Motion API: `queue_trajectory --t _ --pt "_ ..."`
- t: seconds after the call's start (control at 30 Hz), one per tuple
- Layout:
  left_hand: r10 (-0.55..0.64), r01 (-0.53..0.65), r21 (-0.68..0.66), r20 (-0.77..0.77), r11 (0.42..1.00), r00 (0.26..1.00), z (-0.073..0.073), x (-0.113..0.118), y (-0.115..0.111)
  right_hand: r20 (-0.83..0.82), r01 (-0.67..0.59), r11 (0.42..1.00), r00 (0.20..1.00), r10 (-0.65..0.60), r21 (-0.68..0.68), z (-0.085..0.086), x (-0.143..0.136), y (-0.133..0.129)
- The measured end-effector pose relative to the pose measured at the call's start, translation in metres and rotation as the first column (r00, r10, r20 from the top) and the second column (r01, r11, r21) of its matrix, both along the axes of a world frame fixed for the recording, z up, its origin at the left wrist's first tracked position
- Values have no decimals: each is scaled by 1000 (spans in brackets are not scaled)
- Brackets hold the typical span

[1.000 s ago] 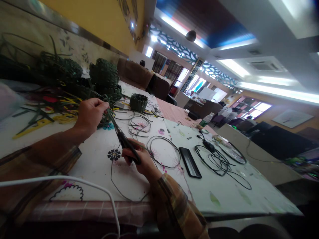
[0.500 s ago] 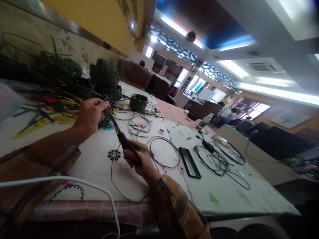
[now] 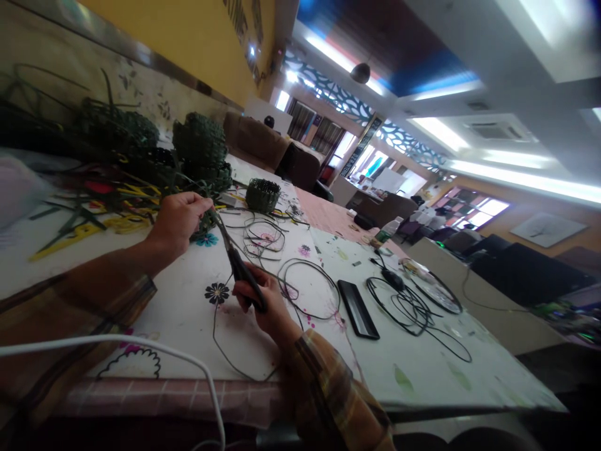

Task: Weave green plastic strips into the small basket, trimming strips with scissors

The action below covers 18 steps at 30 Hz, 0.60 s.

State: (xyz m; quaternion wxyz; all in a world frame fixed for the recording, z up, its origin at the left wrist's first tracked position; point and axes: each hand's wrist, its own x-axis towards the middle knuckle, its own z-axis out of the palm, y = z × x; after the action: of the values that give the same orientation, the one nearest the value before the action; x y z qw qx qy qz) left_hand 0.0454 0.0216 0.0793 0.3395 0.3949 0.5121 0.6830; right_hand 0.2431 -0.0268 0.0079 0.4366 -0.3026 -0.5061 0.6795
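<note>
A pair of black-handled scissors (image 3: pixel 245 274) is in my right hand (image 3: pixel 268 300), fingers closed around the handles and blades aimed up and left. The blade tips reach the fingertips of my left hand (image 3: pixel 176 224). Those fingers are pinched, with a dark green strip (image 3: pixel 209 218) at them; its full length is hidden. Behind my left hand stand dark green woven baskets (image 3: pixel 200 141). A smaller woven basket (image 3: pixel 263 195) sits farther right. Thin dark cord loops (image 3: pixel 310 288) lie beside my right hand.
Yellow and green strips (image 3: pixel 84 235) are heaped at the left. A black tray (image 3: pixel 358 309) and a coiled black cable (image 3: pixel 413 304) lie to the right. A bottle (image 3: pixel 389 230) stands near the far edge. A white cable (image 3: pixel 206 366) crosses the near foreground.
My left hand has moved slightly right and down, with its pinch kept. The scissors remain in my right hand, tips still at the left fingertips. The view has shifted a little.
</note>
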Motion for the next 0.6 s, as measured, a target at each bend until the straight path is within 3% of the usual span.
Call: queue_trajectory --t 0.6 --pt "-44 45 -95 11 994 999 4 -1 1 147 3 1000 989 -5 13 1 2 -3"
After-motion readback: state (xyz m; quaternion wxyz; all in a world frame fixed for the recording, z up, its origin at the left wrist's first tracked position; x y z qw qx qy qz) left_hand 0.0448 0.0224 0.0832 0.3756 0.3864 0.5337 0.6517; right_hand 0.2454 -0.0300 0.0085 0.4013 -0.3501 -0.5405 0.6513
